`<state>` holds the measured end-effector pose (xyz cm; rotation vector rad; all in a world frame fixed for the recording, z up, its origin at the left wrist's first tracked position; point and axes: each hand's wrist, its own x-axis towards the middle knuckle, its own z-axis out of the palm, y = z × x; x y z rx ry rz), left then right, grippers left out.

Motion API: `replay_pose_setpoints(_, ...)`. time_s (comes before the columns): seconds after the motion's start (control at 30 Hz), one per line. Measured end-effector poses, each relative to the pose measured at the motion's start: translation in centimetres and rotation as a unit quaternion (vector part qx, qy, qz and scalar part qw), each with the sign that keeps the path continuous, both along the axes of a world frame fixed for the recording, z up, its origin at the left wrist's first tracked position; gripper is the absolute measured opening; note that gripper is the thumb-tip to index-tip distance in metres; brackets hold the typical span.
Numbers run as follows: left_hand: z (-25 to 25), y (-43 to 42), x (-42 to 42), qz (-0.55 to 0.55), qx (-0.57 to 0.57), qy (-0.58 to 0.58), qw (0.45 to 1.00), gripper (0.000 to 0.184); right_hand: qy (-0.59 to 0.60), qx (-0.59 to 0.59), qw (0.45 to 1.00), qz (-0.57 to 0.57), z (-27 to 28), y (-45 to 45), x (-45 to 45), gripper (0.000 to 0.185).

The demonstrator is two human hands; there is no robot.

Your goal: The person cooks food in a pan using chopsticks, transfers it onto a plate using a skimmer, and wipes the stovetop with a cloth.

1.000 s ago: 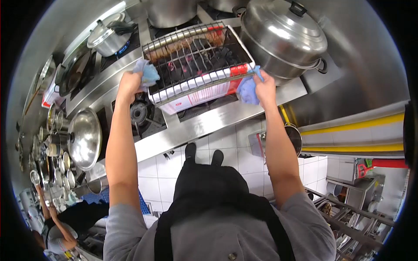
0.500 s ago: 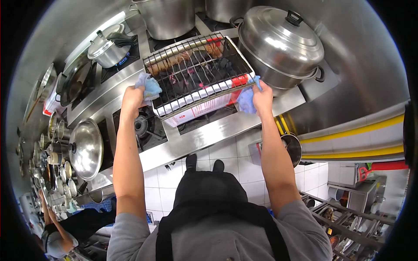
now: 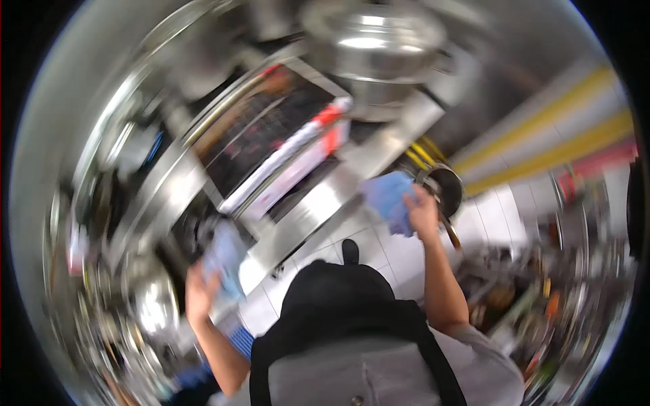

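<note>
My right hand point(image 3: 424, 213) grips a folded blue cloth point(image 3: 387, 198), held out over the floor in front of the stove. In my left hand point(image 3: 201, 296) is another pale blue cloth point(image 3: 227, 260), smeared by motion, near the stove's front edge. Both hands are apart from the charcoal box point(image 3: 277, 177), a long box with white and red sides that sits on the stove. Dark coals with reddish bits lie inside it. Blur hides whether the wire grate still covers them.
A large lidded steel pot point(image 3: 379, 51) stands behind the box. On the left is a domed steel lid point(image 3: 154, 298). A dark pan point(image 3: 443, 189) hangs beside yellow-striped panels point(image 3: 542, 145) at right. White floor tiles point(image 3: 362, 233) show below.
Both hands have come off the ends of the charcoal box and drawn back toward my body, each with its cloth. My view has turned, so the stove now looks more tilted.
</note>
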<state>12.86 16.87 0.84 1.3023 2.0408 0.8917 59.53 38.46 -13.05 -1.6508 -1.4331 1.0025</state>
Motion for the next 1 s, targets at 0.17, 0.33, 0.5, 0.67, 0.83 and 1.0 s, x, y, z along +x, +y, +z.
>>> replay_pose_setpoints(0.17, -12.5, 3.8, 8.5, -0.255, -0.260, -0.281, 0.888, 0.038, -0.090, -0.172, 0.967, -0.162, 1.1, -14.7, 2.2, 0.023)
replay_pose_setpoints(0.33, -10.4, 7.3, 18.5, -0.578, -0.228, -0.242, 0.745, 0.034, -0.078, -0.074, 0.935, -0.339, 2.5, -29.3, 1.2, 0.027)
replay_pose_setpoints(0.5, -8.4, 6.6, 25.8, -0.666, -0.287, -0.232, 0.648, 0.027, -0.069, -0.065, 0.822, -0.562, 10.3, -45.5, 1.9, 0.029)
replay_pose_setpoints(0.67, -8.6, 3.2, 31.7, -0.752, -0.228, -0.163, 0.597, 0.025, -0.136, 0.021, 0.675, -0.725, 17.0, -59.9, 6.3, 0.034)
replay_pose_setpoints(0.83, -7.8, -3.5, 39.6, -0.779, -0.272, -0.203, 0.528, 0.026, -0.264, -0.129, 0.591, -0.751, 10.4, -70.8, 16.0, 0.059)
replay_pose_setpoints(1.0, -6.2, -11.2, 47.6, -0.835, -0.210, -0.166, 0.480, 0.025, -0.208, -0.211, 0.622, -0.725, 3.3, -72.5, 15.4, 0.064)
